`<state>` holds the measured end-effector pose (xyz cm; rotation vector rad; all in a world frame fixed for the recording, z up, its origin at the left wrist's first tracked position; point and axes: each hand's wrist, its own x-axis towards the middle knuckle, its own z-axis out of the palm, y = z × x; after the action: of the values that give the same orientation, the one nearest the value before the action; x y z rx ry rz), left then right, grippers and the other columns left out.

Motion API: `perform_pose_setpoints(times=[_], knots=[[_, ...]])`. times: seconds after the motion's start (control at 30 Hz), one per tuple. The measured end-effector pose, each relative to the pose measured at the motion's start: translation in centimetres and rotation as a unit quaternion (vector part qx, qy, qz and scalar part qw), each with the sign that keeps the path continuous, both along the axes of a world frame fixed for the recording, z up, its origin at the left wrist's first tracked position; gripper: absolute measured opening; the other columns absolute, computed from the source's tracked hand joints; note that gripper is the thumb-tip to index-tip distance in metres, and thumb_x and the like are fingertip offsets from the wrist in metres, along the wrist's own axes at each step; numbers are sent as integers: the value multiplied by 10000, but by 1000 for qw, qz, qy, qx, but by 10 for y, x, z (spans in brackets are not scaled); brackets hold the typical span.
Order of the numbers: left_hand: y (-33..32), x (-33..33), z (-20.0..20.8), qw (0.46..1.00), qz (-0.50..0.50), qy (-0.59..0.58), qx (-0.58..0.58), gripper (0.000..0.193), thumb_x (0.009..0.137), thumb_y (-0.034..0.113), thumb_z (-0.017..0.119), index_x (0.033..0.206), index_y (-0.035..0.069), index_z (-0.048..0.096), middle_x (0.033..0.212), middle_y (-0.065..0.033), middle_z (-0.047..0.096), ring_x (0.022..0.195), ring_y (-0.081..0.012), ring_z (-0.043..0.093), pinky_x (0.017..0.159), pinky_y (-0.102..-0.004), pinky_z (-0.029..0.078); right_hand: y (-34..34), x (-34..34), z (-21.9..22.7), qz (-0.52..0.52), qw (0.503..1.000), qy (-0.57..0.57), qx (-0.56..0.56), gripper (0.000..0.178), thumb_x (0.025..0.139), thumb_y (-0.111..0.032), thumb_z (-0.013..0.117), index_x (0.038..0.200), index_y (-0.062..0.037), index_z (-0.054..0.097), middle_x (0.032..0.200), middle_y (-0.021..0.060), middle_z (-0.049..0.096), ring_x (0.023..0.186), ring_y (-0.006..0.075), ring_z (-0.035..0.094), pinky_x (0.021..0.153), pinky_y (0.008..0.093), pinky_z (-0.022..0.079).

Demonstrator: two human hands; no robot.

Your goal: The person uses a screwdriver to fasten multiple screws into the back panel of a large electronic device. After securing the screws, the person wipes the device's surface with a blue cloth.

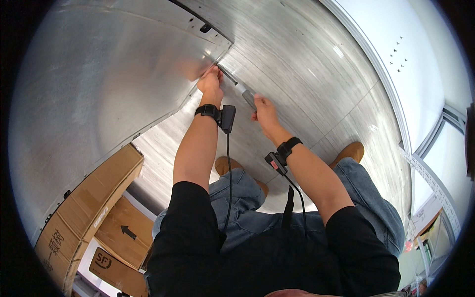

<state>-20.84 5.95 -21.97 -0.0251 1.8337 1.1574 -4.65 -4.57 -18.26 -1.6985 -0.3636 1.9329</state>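
My right hand (265,112) is wrapped round the grey handle of a screwdriver (248,96). Its long dark shaft runs up and left to the edge of a large shiny metal panel (123,64). At that edge, close to the panel's corner, the fingers of my left hand (212,81) are pinched together beside the shaft's tip. What they grip, if anything, is hidden. Each wrist has a black strap with a small cabled box, one at the left wrist (226,119) and one at the right (276,162).
Below the panel, cardboard boxes (123,230) stand at my left. Grey wood-look floor (307,84) stretches to the right of the panel, up to a white wall or cabinet face (396,29). A white perforated metal upright (435,190) rises at the far right. My brown shoes (349,152) rest on the floor.
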Motion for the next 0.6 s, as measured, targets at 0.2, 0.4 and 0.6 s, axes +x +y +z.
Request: perform_pose_setpoints(times=[0.2,0.4,0.6], knots=[[0,1,4,1000,9,-7,4,57,842,31,649,894,18,668,738,-47,640,598,-128,596,509,-225,489,-2,4,2,-28,997,61,-47,418,965,-385,458,1058,17,517,905,105,541,600,154,507,568,321,460],[1,0,2,1000,0,-8,-10,78,846,39,641,914,50,676,775,-30,650,644,-129,608,554,-234,514,-2,-8,3,-11,998,-53,16,430,962,-402,454,1047,16,512,950,114,547,606,146,514,560,310,464],[1,-1,0,1000,6,-1,0,44,835,29,651,868,11,674,698,-58,635,561,-133,582,477,-234,449,0,0,-1,44,998,-16,31,454,955,-411,468,1064,28,508,930,117,551,614,146,522,556,325,482]])
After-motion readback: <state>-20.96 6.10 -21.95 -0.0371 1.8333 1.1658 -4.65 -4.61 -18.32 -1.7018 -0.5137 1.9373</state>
